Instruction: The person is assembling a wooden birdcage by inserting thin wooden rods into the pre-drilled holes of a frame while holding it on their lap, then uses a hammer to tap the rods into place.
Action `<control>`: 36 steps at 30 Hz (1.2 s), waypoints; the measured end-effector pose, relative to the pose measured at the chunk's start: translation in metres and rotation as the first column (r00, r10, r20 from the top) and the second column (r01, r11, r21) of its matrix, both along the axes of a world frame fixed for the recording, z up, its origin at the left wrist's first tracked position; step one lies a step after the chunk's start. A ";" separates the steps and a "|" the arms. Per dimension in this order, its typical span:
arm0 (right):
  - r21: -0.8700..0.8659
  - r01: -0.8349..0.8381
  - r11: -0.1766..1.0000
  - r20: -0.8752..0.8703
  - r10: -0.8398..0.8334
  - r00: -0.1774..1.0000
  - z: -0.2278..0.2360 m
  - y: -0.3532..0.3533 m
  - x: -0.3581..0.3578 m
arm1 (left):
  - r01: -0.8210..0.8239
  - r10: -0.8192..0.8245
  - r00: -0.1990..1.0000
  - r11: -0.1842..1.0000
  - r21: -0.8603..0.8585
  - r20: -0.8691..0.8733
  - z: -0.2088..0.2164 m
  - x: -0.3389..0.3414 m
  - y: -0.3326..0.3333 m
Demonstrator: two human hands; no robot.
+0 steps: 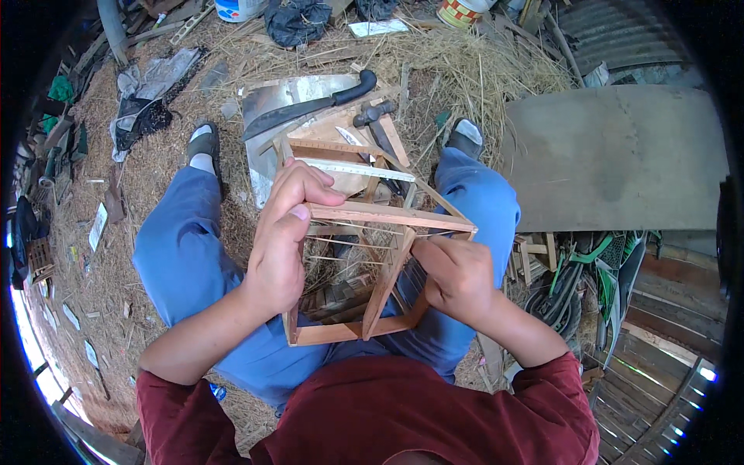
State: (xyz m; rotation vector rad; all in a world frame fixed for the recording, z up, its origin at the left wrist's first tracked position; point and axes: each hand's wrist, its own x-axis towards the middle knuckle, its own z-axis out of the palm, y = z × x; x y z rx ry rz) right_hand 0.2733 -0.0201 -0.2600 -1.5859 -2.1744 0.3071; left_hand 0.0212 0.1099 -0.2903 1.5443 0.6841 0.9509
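An open box-shaped wooden frame (387,215) of thin slats rests tilted across my lap, with slender sticks strung between its sides. My left hand (280,252) is closed around its upper left corner, thumb lying along the top slat. At the inner upright slat, my right hand (461,277) has curled fingers; what they pinch is hidden. A white marked strip like a ruler (360,169) lies across the far part of the frame. Beyond, on the ground, are a machete (294,115) with a black handle, a hammer (373,116) and a small pale blade (350,138).
A metal sheet (260,99) and boards lie under the tools between my feet. To the right stands a grey flat panel (620,155), with a green and black motorbike (597,283) below it. Straw, dark cloth (147,112), black bags (297,22) and buckets (463,12) surround me.
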 end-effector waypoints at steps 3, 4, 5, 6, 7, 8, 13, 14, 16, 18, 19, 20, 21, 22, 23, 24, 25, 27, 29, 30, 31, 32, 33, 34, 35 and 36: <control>-0.009 0.004 1.000 0.011 -0.004 1.000 0.000 -0.002 0.000 | 0.015 -0.015 1.000 1.000 0.003 -0.013 0.002 0.001 0.000; -0.005 0.000 1.000 0.014 0.000 1.000 -0.001 -0.002 0.000 | 0.006 -0.006 1.000 1.000 -0.005 -0.013 0.002 0.001 -0.001; -0.005 0.001 1.000 0.012 -0.001 1.000 -0.001 -0.001 0.000 | 0.008 -0.008 1.000 1.000 -0.004 -0.014 0.002 0.001 -0.001; 0.016 0.000 1.000 -0.002 0.000 1.000 -0.001 -0.001 -0.001 | 0.005 -0.005 1.000 1.000 -0.011 -0.006 0.001 0.001 -0.001; 0.036 0.000 0.999 -0.016 0.001 1.000 -0.001 0.000 -0.001 | 0.002 -0.002 1.000 1.000 -0.018 0.003 0.001 0.001 -0.001; 0.037 0.000 0.999 -0.017 0.001 1.000 -0.001 0.000 -0.001 | 0.002 -0.002 1.000 1.000 -0.017 0.002 0.002 0.001 -0.001; 0.014 -0.008 1.000 0.001 0.008 1.000 -0.004 -0.003 0.000 | 0.003 -0.003 1.000 1.000 -0.015 -0.028 0.002 0.002 -0.002; 0.013 -0.008 1.000 0.001 0.008 1.000 -0.003 -0.003 0.000 | 0.003 -0.003 1.000 1.000 -0.016 -0.028 0.003 0.001 -0.001; -0.030 -0.018 0.999 0.050 0.019 0.999 0.003 -0.003 0.001 | 0.024 -0.022 0.998 0.999 0.030 -0.067 0.005 0.000 0.000; -0.036 -0.029 0.999 0.056 0.031 0.998 0.009 0.001 0.001 | 0.010 -0.009 0.998 1.000 0.014 -0.061 0.005 0.000 -0.001; -0.042 -0.040 0.998 0.063 0.042 0.997 0.010 0.003 0.001 | -0.003 0.003 0.999 1.000 -0.003 -0.054 0.004 -0.001 -0.002; -0.039 -0.039 0.999 0.066 0.041 0.997 0.009 0.000 -0.001 | -0.003 0.003 0.999 1.000 0.001 -0.052 0.003 0.000 -0.001; -0.019 -0.001 1.000 0.053 0.002 0.999 0.006 -0.005 -0.005 | 0.010 -0.009 0.998 1.000 0.023 -0.058 0.002 -0.001 -0.002; 0.001 0.036 0.999 0.039 -0.036 0.999 0.004 -0.007 -0.007 | 0.022 -0.019 0.998 0.999 0.045 -0.065 0.001 -0.001 -0.002; 0.002 0.037 0.999 0.042 -0.037 0.998 0.007 -0.004 -0.006 | 0.023 -0.020 0.998 0.999 0.045 -0.062 0.002 -0.001 -0.002; -0.042 0.005 0.999 0.054 -0.002 0.999 0.013 0.001 -0.002 | 0.010 -0.009 0.999 1.000 0.010 -0.047 0.003 0.000 -0.003; -0.086 -0.027 0.996 0.066 0.033 0.997 0.016 0.003 0.000 | -0.003 0.002 0.999 1.000 -0.025 -0.032 0.003 0.001 -0.003; -0.070 0.013 0.997 0.049 -0.010 0.999 0.014 -0.002 -0.007 | 0.001 -0.001 0.999 1.000 -0.007 -0.043 0.003 0.000 -0.003; -0.052 0.052 0.997 0.031 -0.050 0.998 0.011 -0.006 -0.011 | 0.002 -0.002 0.999 1.000 0.011 -0.054 0.002 0.000 -0.002; -0.030 0.047 0.998 0.006 -0.047 0.999 0.010 -0.007 -0.012 | 0.019 -0.016 0.998 0.999 0.046 -0.069 0.001 -0.001 -0.002; -0.008 0.044 0.999 -0.020 -0.044 0.999 0.010 -0.007 -0.012 | 0.036 -0.029 0.996 0.996 0.081 -0.084 0.001 -0.001 -0.001; -0.008 0.047 0.999 -0.018 -0.047 0.999 0.010 -0.005 -0.010 | 0.039 -0.033 0.996 0.996 0.082 -0.082 0.002 -0.001 -0.002; -0.023 0.011 1.000 -0.013 -0.011 1.000 0.011 0.000 -0.005 | 0.014 -0.012 0.998 0.999 0.037 -0.055 0.003 0.001 -0.003; -0.038 -0.025 0.999 -0.009 0.024 1.000 0.011 0.003 -0.004 | -0.010 0.010 1.000 1.000 -0.008 -0.030 0.003 0.001 -0.004; -0.034 -0.024 0.999 -0.005 0.023 1.000 0.011 -0.001 -0.007 | -0.009 0.009 1.000 1.000 -0.004 -0.026 0.004 0.000 -0.004; -0.044 0.030 0.999 0.008 -0.029 1.000 0.009 -0.007 -0.013 | 0.004 -0.003 0.999 1.000 0.018 -0.048 0.003 0.000 -0.003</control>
